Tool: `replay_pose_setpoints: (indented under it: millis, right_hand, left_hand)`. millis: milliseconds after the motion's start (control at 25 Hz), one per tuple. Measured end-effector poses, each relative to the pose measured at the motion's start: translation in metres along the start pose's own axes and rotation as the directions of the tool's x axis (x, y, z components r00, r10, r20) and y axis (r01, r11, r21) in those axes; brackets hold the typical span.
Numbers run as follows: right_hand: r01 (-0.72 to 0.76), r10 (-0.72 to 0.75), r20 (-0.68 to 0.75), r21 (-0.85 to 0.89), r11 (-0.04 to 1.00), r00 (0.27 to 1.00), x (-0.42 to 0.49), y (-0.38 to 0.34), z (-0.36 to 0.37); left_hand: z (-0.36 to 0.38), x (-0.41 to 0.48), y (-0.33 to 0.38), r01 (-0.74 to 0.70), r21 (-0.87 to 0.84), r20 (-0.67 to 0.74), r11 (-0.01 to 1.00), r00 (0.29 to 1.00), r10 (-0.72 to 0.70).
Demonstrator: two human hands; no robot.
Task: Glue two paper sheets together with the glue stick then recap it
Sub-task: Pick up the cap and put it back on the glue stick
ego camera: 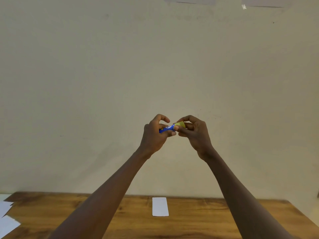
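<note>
Both hands are raised in front of the wall, well above the table. My left hand [154,133] grips the blue body of the glue stick [167,128], which lies nearly level. My right hand [194,132] pinches the yellow cap [179,124] at the stick's right end; the cap touches the body, and whether it is fully seated I cannot tell. A narrow white paper strip [160,206] lies flat on the wooden table [198,219], below and between my forearms. Whether it is one sheet or two stacked is unclear.
More white paper pieces [6,221] lie at the table's left edge, partly off it. The plain beige wall [155,66] stands right behind the table's far edge, with sheets [189,0] pinned near the top.
</note>
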State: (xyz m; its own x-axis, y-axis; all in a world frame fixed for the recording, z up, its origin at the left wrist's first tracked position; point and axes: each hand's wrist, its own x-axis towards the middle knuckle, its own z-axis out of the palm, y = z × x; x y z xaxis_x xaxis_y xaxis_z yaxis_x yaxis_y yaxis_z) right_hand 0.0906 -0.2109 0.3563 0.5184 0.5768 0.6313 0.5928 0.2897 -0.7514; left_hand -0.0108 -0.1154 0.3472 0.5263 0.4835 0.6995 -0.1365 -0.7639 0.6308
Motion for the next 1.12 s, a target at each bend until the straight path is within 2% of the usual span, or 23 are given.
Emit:
replay_pose_setpoints:
  millis: [120, 240, 400, 520, 720, 960, 1120]
  right_hand:
    - [0.018, -0.013, 0.060, -0.086, 0.996, 0.998, 0.007, -0.005, 0.002]
    - [-0.010, 0.024, 0.099, -0.144, 0.990, 0.995, 0.004, 0.002, 0.008]
    - [-0.073, 0.085, 0.085, -0.134, 0.988, 0.993, -0.010, 0.023, 0.024]
    - [-0.181, 0.191, 0.067, -0.132, 0.974, 0.979, -0.018, 0.048, 0.033]
    - [-0.292, 0.297, -0.026, -0.286, 0.913, 0.954, -0.030, 0.120, 0.041]
    - [-0.420, 0.498, 0.012, -0.519, 0.744, 0.867, -0.050, 0.235, 0.030]
    - [-0.510, 0.602, -0.032, -0.569, 0.645, 0.798, -0.067, 0.301, 0.019]
  left_hand:
    - [-0.001, 0.001, -0.002, -0.026, 0.018, -0.052, 1.000, 0.998, 0.026]
    - [0.000, -0.005, -0.010, -0.014, 0.019, -0.027, 1.000, 1.000, 0.015]
    - [0.008, -0.021, -0.034, 0.187, -0.169, 0.074, 0.968, 0.981, -0.177]
    - [0.017, -0.034, -0.063, 0.313, -0.206, 0.189, 0.927, 0.942, -0.277]
    - [0.052, -0.052, -0.120, 0.489, -0.068, 0.237, 0.870, 0.855, -0.462]
    - [0.089, -0.082, -0.199, 0.638, 0.151, 0.288, 0.755, 0.702, -0.651]
    - [0.101, -0.112, -0.252, 0.624, 0.344, 0.353, 0.701, 0.606, -0.713]
